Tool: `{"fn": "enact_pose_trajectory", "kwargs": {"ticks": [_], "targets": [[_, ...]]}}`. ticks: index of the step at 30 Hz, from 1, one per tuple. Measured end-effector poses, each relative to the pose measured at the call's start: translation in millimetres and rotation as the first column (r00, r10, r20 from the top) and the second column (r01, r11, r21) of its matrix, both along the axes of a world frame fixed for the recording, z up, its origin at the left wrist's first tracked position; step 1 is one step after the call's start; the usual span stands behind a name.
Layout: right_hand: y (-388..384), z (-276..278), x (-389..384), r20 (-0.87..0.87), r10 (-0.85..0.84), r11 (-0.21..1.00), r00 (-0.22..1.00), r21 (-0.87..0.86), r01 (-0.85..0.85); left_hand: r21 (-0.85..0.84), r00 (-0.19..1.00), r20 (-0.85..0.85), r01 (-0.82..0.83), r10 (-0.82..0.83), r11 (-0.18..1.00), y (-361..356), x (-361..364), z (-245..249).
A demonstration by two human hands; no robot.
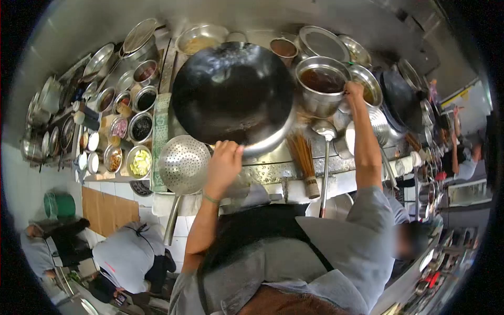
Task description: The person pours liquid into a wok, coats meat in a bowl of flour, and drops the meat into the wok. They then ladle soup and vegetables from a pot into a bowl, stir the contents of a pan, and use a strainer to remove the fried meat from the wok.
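A large black wok point(233, 100) is tipped up on the stove, its dark inside facing me. My left hand point(226, 163) is closed over its near rim. My right hand point(354, 91) reaches forward and is closed at the right side of a steel pot point(321, 100) holding dark brown liquid. The exact grip point there is small and partly hidden. A perforated skimmer point(184, 164) lies just left of my left hand. Between my arms are a bamboo wok brush point(302, 155) and a long-handled ladle point(325, 131).
Several bowls of ingredients, including chopped green pieces point(140, 162) and a dark sauce point(145, 98), stand at the left. Behind the wok are a pan point(202, 39) and a red-brown sauce pot point(283, 48). Another dark wok point(401, 100) stands right. Other people point(128, 254) are behind me.
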State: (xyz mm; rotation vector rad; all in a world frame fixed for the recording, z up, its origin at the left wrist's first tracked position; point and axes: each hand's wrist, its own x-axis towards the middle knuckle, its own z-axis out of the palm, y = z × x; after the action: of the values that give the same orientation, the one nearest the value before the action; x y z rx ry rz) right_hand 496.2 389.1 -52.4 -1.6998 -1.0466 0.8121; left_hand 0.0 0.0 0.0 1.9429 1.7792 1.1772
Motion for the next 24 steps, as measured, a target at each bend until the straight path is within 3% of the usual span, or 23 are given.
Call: {"fn": "enact_pose_trajectory", "kwargs": {"ticks": [4, 5, 6, 9, 10, 13, 16, 19, 22, 24], "targets": [[-31.3, 93.5, -47.1, 0.203, 0.109, 0.993, 0.973, 0.015, -0.114, -0.009, 1.0, 0.013, -0.005, 0.005, 1.0, 7.1, -3.6, -2.8], [-30.2, 98.9, -48.0, 0.168, 0.065, 0.998, 0.984, -0.015, -0.063, -0.003, 1.0, 0.001, 0.016, -0.016, 1.0, 8.5, -5.2, -2.8], [-28.8, 98.3, -55.3, 0.037, 0.102, 0.985, 0.994, 0.137, -0.106, -0.021, 1.0, -0.003, 0.0, 0.0, 1.0, 5.6, -5.4, -2.8], [-41.4, 131.5, -65.6, 0.034, 0.176, 0.975, 0.984, 0.13, -0.179, -0.002, 0.999, -0.042, -0.013, 0.013, 1.0, 6.0, -5.2, -5.9], [-43.4, 138.6, -72.5, 0.004, 0.226, 0.954, 0.974, 0.201, -0.222, -0.008, 0.999, -0.04, -0.004, 0.004, 1.0, 4.1, -4.2, -5.3], [-64.0, 173.6, -103.1, 0.172, 0.213, 0.962, 0.962, 0.138, -0.237, 0.019, 0.999, -0.047, 0.005, -0.004, 1.0, 5.2, -1.7, -2.5], [-35.4, 165.5, -96.1, 0.343, 0.199, 0.94, 0.918, 0.197, -0.278, 0.092, 0.997, -0.072, -0.01, 0.017, 0.996, 6.7, 4.7, -9.9], [-21.8, 167.7, -103.8, 0.576, 0.142, 0.953, 0.805, 0.139, -0.268, 0.111, 0.998, -0.049, -0.036, 0.042, 0.993, 4.7, 7.9, -8.9], [-17.1, 169.6, -117.3, 0.856, 0.039, 0.929, 0.515, 0.158, -0.334, 0.069, 0.999, -0.042, -0.029, 0.032, 0.997, 2.0, 7.2, -3.1], [-18.7, 172.7, -125.5, 0.871, 0.026, 0.948, 0.491, 0.134, -0.288, 0.066, 0.999, -0.034, -0.023, 0.026, 0.998, 0.7, 6.1, 0.0]]}}
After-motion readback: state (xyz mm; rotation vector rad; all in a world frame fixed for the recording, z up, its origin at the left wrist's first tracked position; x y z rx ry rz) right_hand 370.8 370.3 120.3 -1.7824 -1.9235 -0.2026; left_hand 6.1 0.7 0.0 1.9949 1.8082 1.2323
